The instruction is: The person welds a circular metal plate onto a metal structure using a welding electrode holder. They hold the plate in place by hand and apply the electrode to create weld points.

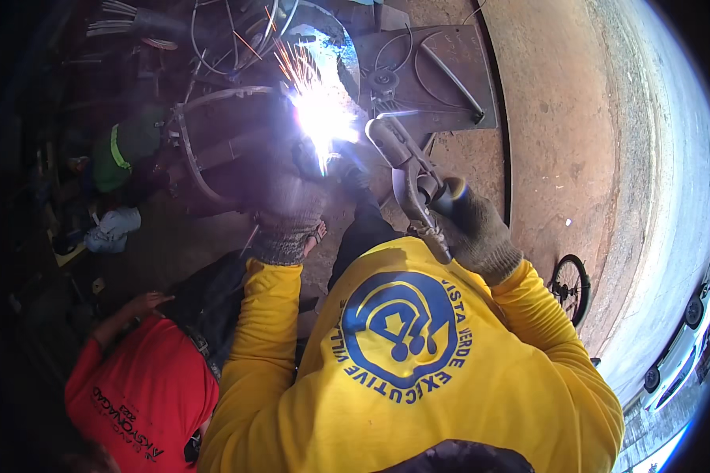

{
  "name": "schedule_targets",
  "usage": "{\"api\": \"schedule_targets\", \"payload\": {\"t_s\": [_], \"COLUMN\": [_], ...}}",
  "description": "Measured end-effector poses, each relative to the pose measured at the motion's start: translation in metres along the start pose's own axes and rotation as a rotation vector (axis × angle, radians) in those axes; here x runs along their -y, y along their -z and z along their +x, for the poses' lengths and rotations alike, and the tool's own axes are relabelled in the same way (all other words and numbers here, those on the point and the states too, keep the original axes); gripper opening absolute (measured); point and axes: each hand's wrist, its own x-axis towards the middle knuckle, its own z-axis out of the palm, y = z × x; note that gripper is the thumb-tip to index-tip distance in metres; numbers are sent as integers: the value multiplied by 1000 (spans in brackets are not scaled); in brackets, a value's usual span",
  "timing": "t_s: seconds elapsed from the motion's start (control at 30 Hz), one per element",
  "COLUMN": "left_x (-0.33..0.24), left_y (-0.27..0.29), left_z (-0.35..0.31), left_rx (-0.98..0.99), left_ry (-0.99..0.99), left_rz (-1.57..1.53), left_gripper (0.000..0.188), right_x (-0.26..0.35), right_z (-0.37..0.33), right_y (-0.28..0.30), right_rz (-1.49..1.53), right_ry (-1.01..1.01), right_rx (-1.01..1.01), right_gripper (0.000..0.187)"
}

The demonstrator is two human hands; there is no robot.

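Note:
My right hand (475, 229), in a grey knit glove, grips a metal welding electrode holder (400, 158) with its jaw end pointing up and left. A blinding white arc (323, 114) burns just left of the holder's tip and throws orange sparks upward. Right below the glare is my left hand (292, 201), also gloved. Its fingers are lost in smoke and bright light, so what it holds or touches cannot be made out. A round metal piece (347, 47) is lit up behind the arc.
A dark metal plate (450, 71) with a loose rod lies beyond the holder. A curved metal frame (185, 146) stands left of the arc. Someone in a red shirt (146, 394) is close at lower left. Farther right are a bicycle wheel (569, 290) and a white car (681, 351).

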Motion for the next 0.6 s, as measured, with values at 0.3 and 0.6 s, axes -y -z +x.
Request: {"api": "schedule_targets", "payload": {"t_s": [0.3, 0.6], "left_x": [-5, -23], "left_y": [4, 32], "left_z": [-8, 21], "left_rx": [-284, -212], "left_ry": [48, 105], "left_rz": [-357, -969], "left_gripper": [71, 75], "right_x": [-11, 3], "right_z": [6, 1], "right_y": [2, 6], "right_rz": [-464, -79], "right_ry": [171, 16], "right_rx": [-8, -61], "right_gripper": [56, 64]}}
